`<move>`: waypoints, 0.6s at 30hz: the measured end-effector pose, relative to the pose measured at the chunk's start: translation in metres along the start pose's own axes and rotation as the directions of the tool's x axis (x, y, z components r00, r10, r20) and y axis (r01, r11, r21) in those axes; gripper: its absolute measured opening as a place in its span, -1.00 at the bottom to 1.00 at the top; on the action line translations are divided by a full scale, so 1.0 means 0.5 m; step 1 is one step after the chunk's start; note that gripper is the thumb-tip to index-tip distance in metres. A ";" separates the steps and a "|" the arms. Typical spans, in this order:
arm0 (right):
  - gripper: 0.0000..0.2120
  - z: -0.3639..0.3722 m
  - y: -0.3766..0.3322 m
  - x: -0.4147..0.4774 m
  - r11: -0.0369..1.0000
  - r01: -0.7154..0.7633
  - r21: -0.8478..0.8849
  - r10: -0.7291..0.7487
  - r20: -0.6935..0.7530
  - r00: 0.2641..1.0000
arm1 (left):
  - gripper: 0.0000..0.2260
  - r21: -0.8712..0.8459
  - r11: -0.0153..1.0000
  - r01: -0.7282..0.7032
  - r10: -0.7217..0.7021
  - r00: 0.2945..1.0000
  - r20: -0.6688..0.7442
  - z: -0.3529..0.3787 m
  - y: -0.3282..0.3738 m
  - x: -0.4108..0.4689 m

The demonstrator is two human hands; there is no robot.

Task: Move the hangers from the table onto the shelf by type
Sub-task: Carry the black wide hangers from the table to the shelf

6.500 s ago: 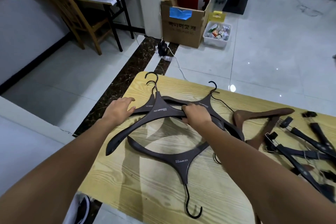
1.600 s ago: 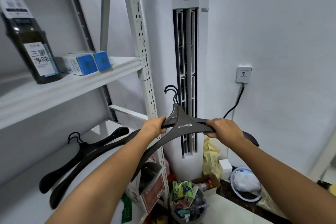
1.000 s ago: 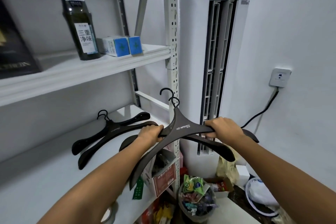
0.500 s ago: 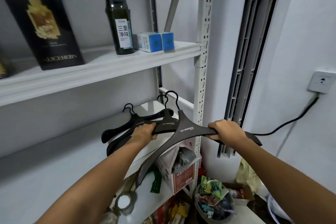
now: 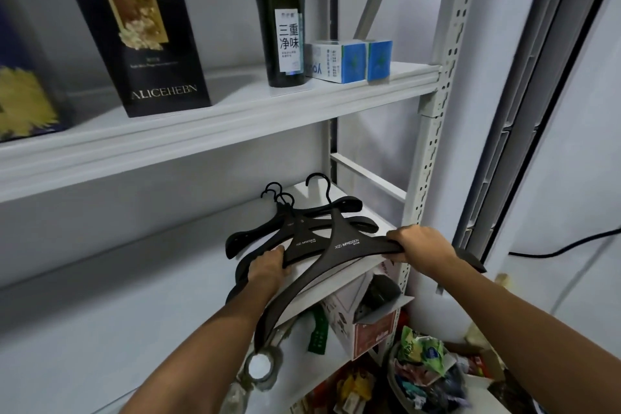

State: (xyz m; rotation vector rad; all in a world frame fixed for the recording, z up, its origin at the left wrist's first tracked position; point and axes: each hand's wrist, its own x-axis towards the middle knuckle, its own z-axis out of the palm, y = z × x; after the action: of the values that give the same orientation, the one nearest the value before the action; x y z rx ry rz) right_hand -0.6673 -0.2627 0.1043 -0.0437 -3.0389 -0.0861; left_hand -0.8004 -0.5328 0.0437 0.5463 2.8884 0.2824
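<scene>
Two dark brown wide-shouldered hangers with black hooks are in my hands, over the right end of the white middle shelf [image 5: 134, 296]. My left hand [image 5: 268, 267] grips the left one [image 5: 304, 244] near its neck. My right hand [image 5: 421, 245] grips the right arm of the front hanger [image 5: 347, 245], whose right tip sticks out past the shelf post. Beneath and behind them two more dark hangers [image 5: 255, 235] of the same kind lie on the shelf, hooks toward the back wall.
The upper shelf [image 5: 215, 124] carries a black gift box [image 5: 134, 23], a dark bottle [image 5: 280, 13] and small blue-white boxes [image 5: 349, 60]. A perforated steel post [image 5: 433, 131] stands at right, an air conditioner beyond. A carton [image 5: 366, 316] and a bin of wrappers [image 5: 426, 376] sit below.
From the table, I have carried the two hangers to the shelf. In the last second they moved left and forward, over the hangers that lie there.
</scene>
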 end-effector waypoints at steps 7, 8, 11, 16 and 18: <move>-0.72 0.033 0.009 0.015 0.999 -0.033 -0.025 0.034 0.050 0.998 | -0.67 -0.006 1.000 0.010 -0.010 1.000 -0.008 0.041 0.015 0.032; -0.71 0.036 0.016 0.017 0.999 -0.040 -0.025 0.041 0.059 0.997 | -0.67 -0.008 1.000 0.014 -0.015 1.000 -0.007 0.044 0.017 0.040; -0.72 0.043 0.037 0.027 0.999 -0.045 -0.018 0.047 0.082 0.996 | -0.66 -0.026 0.999 0.035 -0.035 0.999 0.000 0.053 0.015 0.059; -0.76 0.046 0.062 0.068 0.998 -0.051 0.021 0.046 0.164 0.985 | -0.63 -0.050 0.996 0.075 -0.075 0.997 0.001 0.068 0.021 0.071; -0.76 0.047 0.065 0.083 0.999 -0.033 0.026 0.027 0.184 0.982 | -0.61 -0.067 0.994 0.088 -0.088 0.996 -0.001 0.068 0.025 0.074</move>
State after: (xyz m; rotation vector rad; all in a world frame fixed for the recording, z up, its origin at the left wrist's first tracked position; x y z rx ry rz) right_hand -0.7099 -0.2280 0.0869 -0.1003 -3.2223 -0.0368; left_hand -0.8224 -0.5023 0.0083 0.4062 2.8857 0.3651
